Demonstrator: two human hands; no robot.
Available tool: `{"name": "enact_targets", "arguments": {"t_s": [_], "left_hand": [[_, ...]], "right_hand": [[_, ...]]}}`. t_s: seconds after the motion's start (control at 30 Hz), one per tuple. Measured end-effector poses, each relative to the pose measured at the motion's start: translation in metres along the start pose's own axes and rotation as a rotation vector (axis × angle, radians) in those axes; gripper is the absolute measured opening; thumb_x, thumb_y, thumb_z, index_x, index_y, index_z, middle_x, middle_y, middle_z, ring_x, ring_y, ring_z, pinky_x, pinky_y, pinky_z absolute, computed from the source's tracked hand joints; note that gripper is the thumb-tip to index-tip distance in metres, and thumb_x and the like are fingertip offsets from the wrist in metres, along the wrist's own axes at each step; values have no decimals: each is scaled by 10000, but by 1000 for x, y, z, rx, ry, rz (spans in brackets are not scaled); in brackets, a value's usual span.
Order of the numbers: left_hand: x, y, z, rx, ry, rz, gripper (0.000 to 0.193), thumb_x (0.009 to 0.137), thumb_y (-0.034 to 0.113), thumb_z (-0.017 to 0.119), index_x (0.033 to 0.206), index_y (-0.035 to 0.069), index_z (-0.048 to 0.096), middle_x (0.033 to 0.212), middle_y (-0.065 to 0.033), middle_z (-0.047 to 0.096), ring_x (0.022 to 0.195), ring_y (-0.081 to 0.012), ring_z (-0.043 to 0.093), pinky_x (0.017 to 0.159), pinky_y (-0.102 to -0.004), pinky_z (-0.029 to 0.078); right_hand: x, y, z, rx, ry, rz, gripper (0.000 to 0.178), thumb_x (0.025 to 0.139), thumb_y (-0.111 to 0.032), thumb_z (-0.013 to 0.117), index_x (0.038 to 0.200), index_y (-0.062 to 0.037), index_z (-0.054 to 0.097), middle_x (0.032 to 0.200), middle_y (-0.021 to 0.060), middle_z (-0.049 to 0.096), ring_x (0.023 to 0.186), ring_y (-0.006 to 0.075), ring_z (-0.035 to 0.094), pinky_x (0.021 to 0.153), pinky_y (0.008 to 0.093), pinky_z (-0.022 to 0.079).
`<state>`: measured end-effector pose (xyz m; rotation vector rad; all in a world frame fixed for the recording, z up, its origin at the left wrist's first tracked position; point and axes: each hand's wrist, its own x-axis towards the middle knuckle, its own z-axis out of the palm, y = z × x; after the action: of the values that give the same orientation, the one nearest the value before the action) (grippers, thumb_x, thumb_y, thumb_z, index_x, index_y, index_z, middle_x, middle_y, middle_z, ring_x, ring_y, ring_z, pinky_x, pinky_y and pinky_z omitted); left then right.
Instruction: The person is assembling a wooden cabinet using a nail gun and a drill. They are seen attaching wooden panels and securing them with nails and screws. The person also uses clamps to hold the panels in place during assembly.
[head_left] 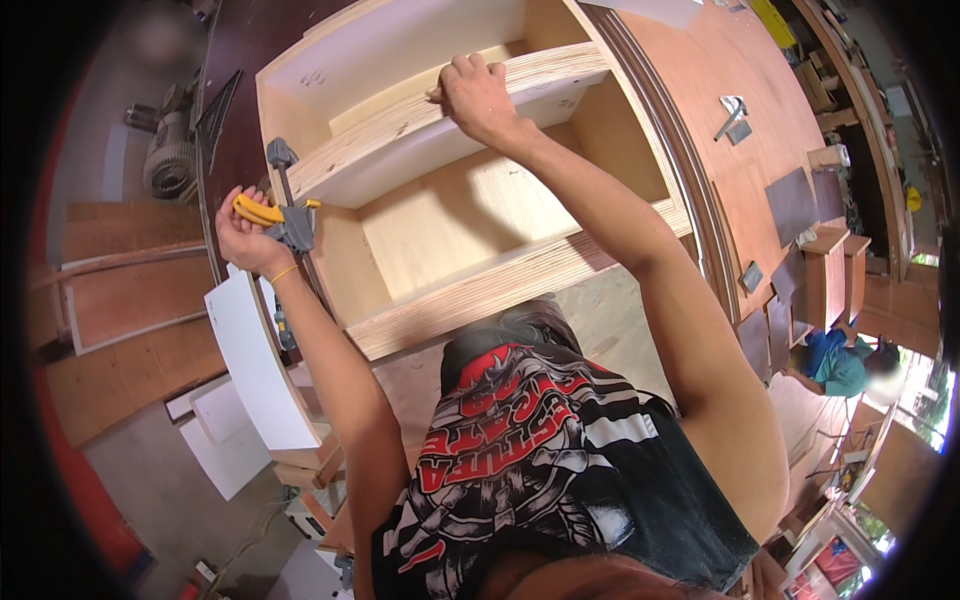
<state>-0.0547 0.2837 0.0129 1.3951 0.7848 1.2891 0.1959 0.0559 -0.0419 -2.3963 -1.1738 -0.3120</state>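
An open plywood cabinet box [480,290] lies in front of me, split by a middle divider [556,68]. At its left side, my left hand [246,245] is closed round the yellow handle of a grey bar clamp [297,230]. The clamp's bar runs along the box's left side, with one grey jaw near the divider's left end. My right hand [480,100] is closed over the divider's edge, about midway along it; the fingertips are partly hidden behind the wood.
A white panel [255,350] leans at the left, near an electric motor [172,160]. On the wooden worktop [740,180] at right lie a metal tool [735,120] and dark sheets [802,205]. Another person [838,365] in a teal top is at far right.
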Motion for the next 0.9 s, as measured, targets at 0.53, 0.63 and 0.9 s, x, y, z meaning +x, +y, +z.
{"name": "enact_targets", "arguments": {"t_s": [0.53,0.63,0.9], "left_hand": [[4,-6,-12,-55,-11,-54,495,1034,337,354,1070,-63,643,988,-208,699,886,-266,696,855,-358,576],[11,-6,-9,-56,30,-53,503,1038,363,368,1015,-62,635,899,-199,690,796,-254,687,777,-349,586],[6,-4,-4,-112,90,-91,539,1029,369,366,928,-88,633,814,-217,666,692,-275,667,667,-350,580]], "right_hand": [[-44,44,-30,-378,-101,-265,784,1007,-650,380,1544,-80,364,1632,105,326,1526,264,265,1229,516,250],[-43,66,-18,-291,-33,-313,773,1013,-632,388,1555,-83,347,1630,107,330,1519,254,282,1235,495,252],[-77,160,-84,-490,-125,-48,756,1017,-605,410,1584,-115,310,1631,117,334,1489,246,351,1186,542,307]]}}
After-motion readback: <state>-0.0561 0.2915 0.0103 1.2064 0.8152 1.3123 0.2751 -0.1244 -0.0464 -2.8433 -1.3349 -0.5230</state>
